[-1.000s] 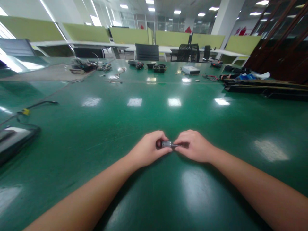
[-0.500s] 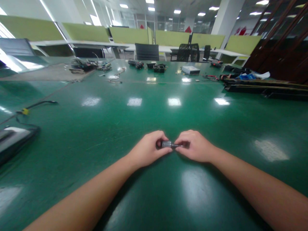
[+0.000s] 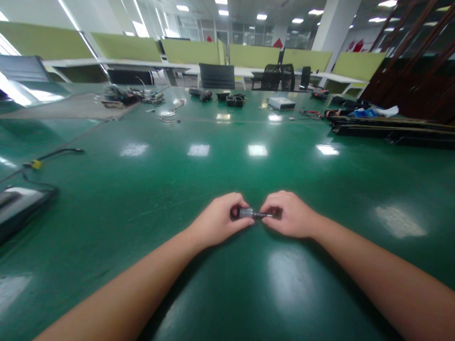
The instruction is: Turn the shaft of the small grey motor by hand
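Between both hands, low over the green tabletop (image 3: 220,180), lies a small slim object (image 3: 246,213) with a grey, shiny cylindrical body and a thin dark shaft pointing right. Its exact kind I cannot make out. My left hand (image 3: 218,220) pinches the thicker grey body between thumb and fingers. The thin shaft is pinched by the thumb and fingertips of my right hand (image 3: 289,215). A short stretch of dark shaft shows between the two grips. The left end is partly hidden inside my left palm.
A black and white device (image 3: 24,206) with a cable (image 3: 59,152) sits at the left edge. Along the far side are a white box (image 3: 281,103), black parts (image 3: 235,100) and loose wires (image 3: 170,114). Long black bars (image 3: 398,129) lie at the far right.
My right hand has shifted slightly right along the thin shaft, so a bit more of it shows. My left hand has stayed in place.
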Available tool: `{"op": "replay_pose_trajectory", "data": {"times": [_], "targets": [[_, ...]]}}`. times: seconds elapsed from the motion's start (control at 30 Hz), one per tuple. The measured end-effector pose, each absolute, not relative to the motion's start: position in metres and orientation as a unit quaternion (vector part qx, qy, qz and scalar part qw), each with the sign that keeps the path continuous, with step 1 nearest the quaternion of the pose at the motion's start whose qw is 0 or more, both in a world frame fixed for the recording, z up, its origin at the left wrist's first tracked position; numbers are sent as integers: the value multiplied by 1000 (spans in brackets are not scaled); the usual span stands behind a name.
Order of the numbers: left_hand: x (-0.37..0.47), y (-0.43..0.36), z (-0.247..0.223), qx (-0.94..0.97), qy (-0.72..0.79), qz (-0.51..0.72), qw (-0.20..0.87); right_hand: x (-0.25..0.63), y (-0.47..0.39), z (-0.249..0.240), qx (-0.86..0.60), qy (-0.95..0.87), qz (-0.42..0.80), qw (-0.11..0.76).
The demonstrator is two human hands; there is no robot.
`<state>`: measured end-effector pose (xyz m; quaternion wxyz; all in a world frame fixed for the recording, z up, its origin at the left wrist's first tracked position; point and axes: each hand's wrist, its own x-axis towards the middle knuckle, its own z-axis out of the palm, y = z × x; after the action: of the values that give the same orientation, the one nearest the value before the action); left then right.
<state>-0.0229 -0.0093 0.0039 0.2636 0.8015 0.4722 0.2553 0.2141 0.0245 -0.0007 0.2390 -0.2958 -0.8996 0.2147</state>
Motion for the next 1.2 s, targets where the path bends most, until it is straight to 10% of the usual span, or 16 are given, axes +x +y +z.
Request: {"op": "replay_pose_trajectory", "data": {"times": [1.2], "targets": [[-25,-13,6,792,498,261,240,228,32,5,-381,-884,191,192]]}}
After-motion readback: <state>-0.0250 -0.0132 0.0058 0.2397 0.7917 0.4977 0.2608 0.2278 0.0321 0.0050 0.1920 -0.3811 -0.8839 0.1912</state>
